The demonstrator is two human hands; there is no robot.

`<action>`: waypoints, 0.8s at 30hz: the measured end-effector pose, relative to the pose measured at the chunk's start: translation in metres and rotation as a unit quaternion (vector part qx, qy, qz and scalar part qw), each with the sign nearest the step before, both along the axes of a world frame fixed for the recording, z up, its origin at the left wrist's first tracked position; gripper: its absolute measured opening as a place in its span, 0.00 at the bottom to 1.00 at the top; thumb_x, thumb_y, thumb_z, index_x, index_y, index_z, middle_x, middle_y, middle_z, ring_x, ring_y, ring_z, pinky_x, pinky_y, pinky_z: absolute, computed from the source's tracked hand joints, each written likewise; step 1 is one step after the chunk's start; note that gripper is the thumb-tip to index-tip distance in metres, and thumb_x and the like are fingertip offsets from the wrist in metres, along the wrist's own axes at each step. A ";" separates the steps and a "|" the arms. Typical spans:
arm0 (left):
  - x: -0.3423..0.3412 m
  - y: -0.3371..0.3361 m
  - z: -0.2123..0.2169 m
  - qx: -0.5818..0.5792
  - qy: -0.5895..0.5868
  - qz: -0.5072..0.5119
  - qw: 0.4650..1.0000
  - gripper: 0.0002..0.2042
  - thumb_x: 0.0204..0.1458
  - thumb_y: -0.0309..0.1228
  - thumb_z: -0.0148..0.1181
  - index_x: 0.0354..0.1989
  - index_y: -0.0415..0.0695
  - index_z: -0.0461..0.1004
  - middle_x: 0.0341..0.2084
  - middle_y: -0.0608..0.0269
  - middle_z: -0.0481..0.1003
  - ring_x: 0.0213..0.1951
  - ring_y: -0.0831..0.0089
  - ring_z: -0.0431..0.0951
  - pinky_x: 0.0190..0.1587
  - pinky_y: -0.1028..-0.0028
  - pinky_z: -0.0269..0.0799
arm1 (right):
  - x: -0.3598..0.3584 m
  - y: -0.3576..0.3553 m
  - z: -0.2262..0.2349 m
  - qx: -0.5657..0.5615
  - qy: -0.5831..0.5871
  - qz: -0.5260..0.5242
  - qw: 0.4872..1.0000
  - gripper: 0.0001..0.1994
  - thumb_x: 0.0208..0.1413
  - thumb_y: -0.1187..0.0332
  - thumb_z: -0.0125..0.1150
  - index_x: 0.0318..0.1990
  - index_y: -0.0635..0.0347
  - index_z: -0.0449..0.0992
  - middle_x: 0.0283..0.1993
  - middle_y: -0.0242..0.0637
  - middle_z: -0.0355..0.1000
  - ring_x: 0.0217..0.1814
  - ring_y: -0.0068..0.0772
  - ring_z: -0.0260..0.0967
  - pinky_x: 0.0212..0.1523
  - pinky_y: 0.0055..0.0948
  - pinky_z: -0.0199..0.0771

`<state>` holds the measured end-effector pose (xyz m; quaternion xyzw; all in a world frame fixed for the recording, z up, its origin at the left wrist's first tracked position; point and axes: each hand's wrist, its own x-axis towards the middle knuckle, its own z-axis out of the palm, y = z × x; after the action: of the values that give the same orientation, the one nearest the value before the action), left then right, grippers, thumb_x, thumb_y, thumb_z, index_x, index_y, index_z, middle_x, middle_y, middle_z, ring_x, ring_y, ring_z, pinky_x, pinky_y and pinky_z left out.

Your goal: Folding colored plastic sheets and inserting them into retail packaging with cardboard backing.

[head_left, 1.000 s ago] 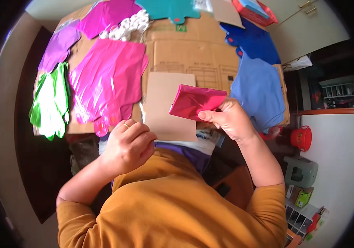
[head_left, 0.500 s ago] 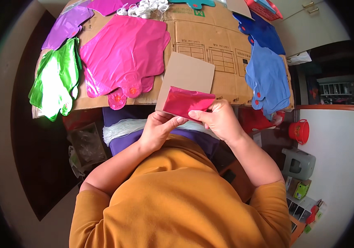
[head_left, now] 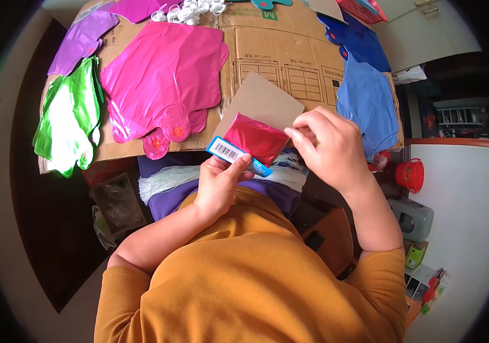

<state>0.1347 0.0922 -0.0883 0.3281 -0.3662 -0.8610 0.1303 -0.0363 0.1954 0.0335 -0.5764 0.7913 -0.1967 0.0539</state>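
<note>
Red foil packet (head_left: 256, 139), flat and shiny, sits between your two hands above your lap, just off the near edge of the table. Along its lower edge runs a blue header strip (head_left: 237, 156) with a white barcode label at its left end. Your left hand (head_left: 220, 184) grips that strip from below, thumb pressed on its front. Your right hand (head_left: 329, 150) pinches the packet's right side with fingertips closed. Behind the packet a plain brown card sheet (head_left: 267, 103) leans out from the table. The table is covered with flattened brown cardboard (head_left: 290, 63) printed with box outlines. On it lie a large pink foil balloon (head_left: 161, 77), a green foil balloon (head_left: 67, 117), a purple foil balloon (head_left: 81, 40) at far left, and two blue foil balloons (head_left: 367, 94) at right. Right of you, a small red bucket (head_left: 411, 174) stands on the floor; you cannot tell its contents.
</note>
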 end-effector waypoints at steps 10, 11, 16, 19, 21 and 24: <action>-0.006 0.002 0.011 0.034 -0.013 0.011 0.999 0.07 0.60 0.30 0.57 0.41 0.41 0.74 0.34 0.65 0.79 0.34 0.80 0.78 0.35 0.78 0.77 | -0.014 -0.034 -0.077 0.022 0.075 0.276 0.958 0.42 0.51 0.52 0.60 0.71 0.53 0.49 0.76 0.42 0.41 0.78 0.41 0.36 0.74 0.49 0.37; -0.007 0.002 0.013 0.059 -0.015 0.014 0.998 0.07 0.60 0.30 0.57 0.41 0.41 0.74 0.34 0.65 0.79 0.34 0.80 0.78 0.35 0.78 0.77 | -0.017 -0.034 -0.081 0.008 0.080 0.276 0.958 0.43 0.51 0.50 0.60 0.72 0.52 0.47 0.76 0.42 0.40 0.79 0.43 0.35 0.74 0.49 0.35; -0.010 0.006 0.024 0.134 0.019 0.034 0.990 0.08 0.63 0.31 0.51 0.45 0.43 0.71 0.37 0.65 0.78 0.34 0.75 0.79 0.39 0.72 0.77 | -0.011 -0.034 -0.079 0.013 0.051 0.280 0.959 0.45 0.51 0.50 0.60 0.72 0.57 0.44 0.77 0.43 0.38 0.79 0.44 0.34 0.75 0.48 0.33; -0.011 0.010 0.019 0.150 0.039 0.050 0.987 0.09 0.64 0.31 0.49 0.47 0.42 0.69 0.40 0.63 0.77 0.35 0.74 0.79 0.40 0.71 0.77 | -0.004 -0.033 -0.077 0.021 0.039 0.287 0.957 0.45 0.52 0.49 0.58 0.72 0.60 0.43 0.76 0.45 0.37 0.79 0.43 0.32 0.75 0.47 0.32; -0.009 0.011 0.019 0.159 0.072 0.050 0.983 0.09 0.64 0.31 0.50 0.48 0.41 0.69 0.41 0.63 0.77 0.36 0.75 0.80 0.42 0.71 0.77 | -0.002 -0.034 -0.076 0.026 0.041 0.292 0.955 0.46 0.52 0.49 0.59 0.72 0.62 0.43 0.76 0.46 0.36 0.79 0.42 0.32 0.75 0.46 0.32; -0.009 0.009 0.024 0.173 0.033 0.037 0.984 0.09 0.64 0.31 0.49 0.48 0.42 0.69 0.40 0.64 0.77 0.36 0.75 0.79 0.42 0.70 0.77 | -0.003 -0.034 -0.074 0.025 0.040 0.299 0.953 0.48 0.48 0.53 0.64 0.72 0.63 0.43 0.76 0.46 0.36 0.79 0.43 0.33 0.76 0.45 0.32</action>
<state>0.1258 0.1008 -0.0646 0.3303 -0.1949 -0.9163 0.1152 -0.0391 0.1612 -0.0403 -0.7926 0.5887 -0.1284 0.0934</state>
